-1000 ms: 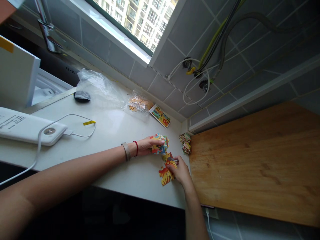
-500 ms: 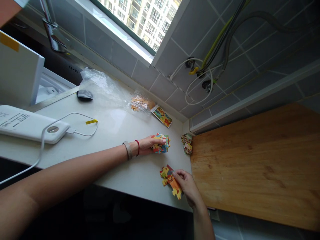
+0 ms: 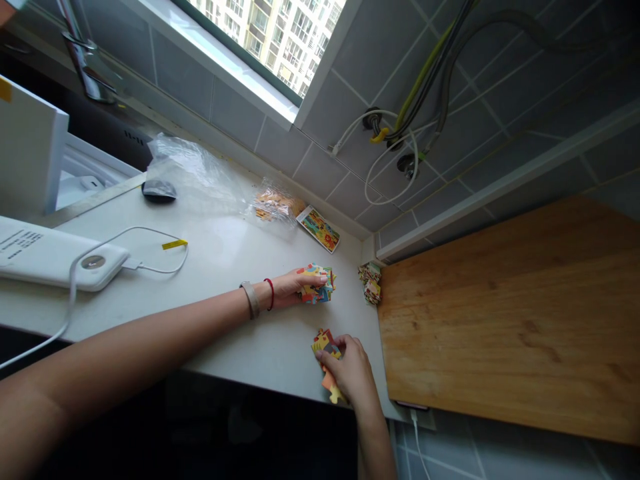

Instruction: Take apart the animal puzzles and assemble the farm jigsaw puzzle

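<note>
My left hand (image 3: 295, 285) is closed round a stack of colourful jigsaw puzzle pieces (image 3: 320, 287), thumb on top, over the white counter (image 3: 260, 347). Nearer the counter's front edge, my right hand (image 3: 353, 370) grips several yellow, orange and red jigsaw puzzle pieces (image 3: 326, 343) between thumb and fingers. Part of these pieces is hidden under the hand. A small pile of puzzle pieces (image 3: 371, 283) lies by the wooden board. Farther back are a picture card (image 3: 319, 229) and a clear bag with orange-brown pieces (image 3: 277, 202).
A large wooden board (image 3: 500, 320) borders the counter on the right. On the left lie a white power bank (image 3: 55, 252) with a cable, a dark round object (image 3: 159, 191) and crumpled clear plastic (image 3: 195, 170). A tap (image 3: 87, 67) stands behind. Cables (image 3: 435, 73) hang from the wall.
My right hand has moved left with its puzzle pieces, and its thumb and fingers now cover more of them. The left hand keeps its stack. The view has shifted slightly.
</note>
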`<control>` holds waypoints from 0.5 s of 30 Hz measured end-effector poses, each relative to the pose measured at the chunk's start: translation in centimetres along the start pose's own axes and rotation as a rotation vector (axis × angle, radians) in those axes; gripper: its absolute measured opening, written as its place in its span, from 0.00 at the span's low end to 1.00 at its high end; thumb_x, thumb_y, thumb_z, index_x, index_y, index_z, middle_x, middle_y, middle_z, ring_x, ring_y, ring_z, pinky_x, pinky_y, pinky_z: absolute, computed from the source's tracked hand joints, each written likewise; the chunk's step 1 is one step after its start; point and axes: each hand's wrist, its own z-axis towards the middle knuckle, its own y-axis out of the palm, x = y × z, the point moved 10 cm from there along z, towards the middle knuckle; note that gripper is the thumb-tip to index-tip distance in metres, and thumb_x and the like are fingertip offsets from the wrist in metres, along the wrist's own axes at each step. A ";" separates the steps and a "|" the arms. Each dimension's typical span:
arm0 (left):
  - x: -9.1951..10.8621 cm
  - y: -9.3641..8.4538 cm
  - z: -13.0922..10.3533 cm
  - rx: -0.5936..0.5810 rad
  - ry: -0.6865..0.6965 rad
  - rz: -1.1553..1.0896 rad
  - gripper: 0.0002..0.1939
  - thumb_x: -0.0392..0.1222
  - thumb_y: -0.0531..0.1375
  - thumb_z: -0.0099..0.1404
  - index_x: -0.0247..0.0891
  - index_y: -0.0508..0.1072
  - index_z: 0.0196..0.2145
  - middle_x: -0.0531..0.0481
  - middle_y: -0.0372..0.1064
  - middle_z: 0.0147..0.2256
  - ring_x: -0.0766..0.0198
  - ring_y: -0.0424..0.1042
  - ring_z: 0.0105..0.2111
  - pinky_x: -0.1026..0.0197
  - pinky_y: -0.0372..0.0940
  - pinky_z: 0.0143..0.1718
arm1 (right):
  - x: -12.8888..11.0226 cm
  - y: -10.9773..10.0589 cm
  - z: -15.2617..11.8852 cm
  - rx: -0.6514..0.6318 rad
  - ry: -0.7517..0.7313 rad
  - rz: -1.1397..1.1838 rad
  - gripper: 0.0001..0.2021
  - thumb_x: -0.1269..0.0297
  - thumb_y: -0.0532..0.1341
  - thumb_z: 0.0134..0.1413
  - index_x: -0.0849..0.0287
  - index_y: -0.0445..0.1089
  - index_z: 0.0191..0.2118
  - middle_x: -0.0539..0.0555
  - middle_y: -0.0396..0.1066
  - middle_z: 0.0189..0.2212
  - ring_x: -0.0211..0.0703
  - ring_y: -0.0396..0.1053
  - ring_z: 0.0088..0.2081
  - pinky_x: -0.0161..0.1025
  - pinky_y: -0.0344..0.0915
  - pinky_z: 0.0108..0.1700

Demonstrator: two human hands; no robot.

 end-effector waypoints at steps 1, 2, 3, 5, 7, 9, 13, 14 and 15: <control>0.0 0.0 0.0 0.002 0.000 -0.003 0.23 0.43 0.77 0.56 0.33 0.79 0.47 0.39 0.80 0.45 0.56 0.81 0.43 0.60 0.73 0.47 | -0.2 0.1 0.2 -0.009 -0.005 -0.005 0.14 0.55 0.71 0.44 0.54 0.72 0.35 0.58 0.76 0.40 0.54 0.75 0.42 0.42 0.67 0.44; 0.1 0.0 0.0 0.004 0.000 -0.007 0.23 0.43 0.77 0.56 0.34 0.79 0.47 0.39 0.80 0.45 0.56 0.81 0.43 0.61 0.73 0.46 | -0.2 0.0 0.4 -0.009 -0.006 0.000 0.15 0.55 0.72 0.42 0.54 0.72 0.36 0.57 0.76 0.39 0.54 0.75 0.42 0.41 0.67 0.43; 0.2 0.1 0.0 0.005 0.001 -0.011 0.23 0.43 0.77 0.55 0.34 0.79 0.47 0.39 0.80 0.45 0.57 0.81 0.43 0.61 0.73 0.47 | -0.2 0.0 0.6 -0.003 -0.005 0.018 0.18 0.56 0.73 0.40 0.55 0.72 0.38 0.57 0.76 0.39 0.53 0.75 0.41 0.41 0.67 0.42; 0.3 0.1 0.0 0.009 0.003 -0.019 0.24 0.43 0.77 0.55 0.33 0.79 0.47 0.40 0.80 0.45 0.57 0.81 0.43 0.60 0.74 0.47 | 0.2 0.0 1.1 0.000 -0.001 0.086 0.24 0.57 0.74 0.37 0.56 0.73 0.43 0.56 0.76 0.37 0.53 0.75 0.39 0.41 0.67 0.40; 0.5 0.2 0.0 0.007 0.011 -0.033 0.24 0.42 0.77 0.54 0.33 0.79 0.46 0.40 0.81 0.45 0.57 0.81 0.42 0.60 0.74 0.47 | 0.3 0.6 1.6 -0.054 -0.017 0.194 0.22 0.55 0.73 0.39 0.57 0.74 0.42 0.55 0.77 0.33 0.52 0.74 0.36 0.41 0.66 0.37; 0.7 0.4 -0.1 -0.005 0.022 -0.045 0.24 0.42 0.77 0.54 0.33 0.79 0.46 0.40 0.81 0.45 0.58 0.81 0.42 0.60 0.73 0.48 | 0.1 1.3 2.3 -0.124 -0.052 0.341 0.17 0.50 0.70 0.44 0.58 0.74 0.34 0.54 0.76 0.29 0.50 0.73 0.33 0.41 0.66 0.35; 1.0 0.5 -0.2 -0.016 0.029 -0.024 0.24 0.44 0.77 0.55 0.33 0.79 0.47 0.39 0.80 0.46 0.57 0.81 0.43 0.61 0.72 0.47 | -0.7 0.4 4.7 -0.038 -0.078 0.733 0.24 0.39 0.69 0.48 0.58 0.75 0.37 0.54 0.78 0.31 0.48 0.73 0.31 0.41 0.69 0.34; 1.1 0.4 -0.2 -0.010 0.030 -0.013 0.24 0.44 0.76 0.55 0.33 0.79 0.47 0.39 0.81 0.46 0.58 0.81 0.43 0.62 0.72 0.46 | -0.9 0.2 5.4 -0.009 -0.072 0.818 0.27 0.38 0.69 0.47 0.58 0.75 0.40 0.55 0.79 0.33 0.48 0.74 0.32 0.42 0.70 0.35; 1.1 0.3 -0.2 -0.004 0.033 -0.005 0.24 0.44 0.76 0.55 0.33 0.80 0.47 0.40 0.81 0.45 0.58 0.81 0.42 0.62 0.72 0.45 | -1.2 0.1 6.2 0.008 -0.061 0.884 0.28 0.36 0.69 0.47 0.58 0.75 0.42 0.55 0.79 0.33 0.48 0.75 0.32 0.42 0.71 0.35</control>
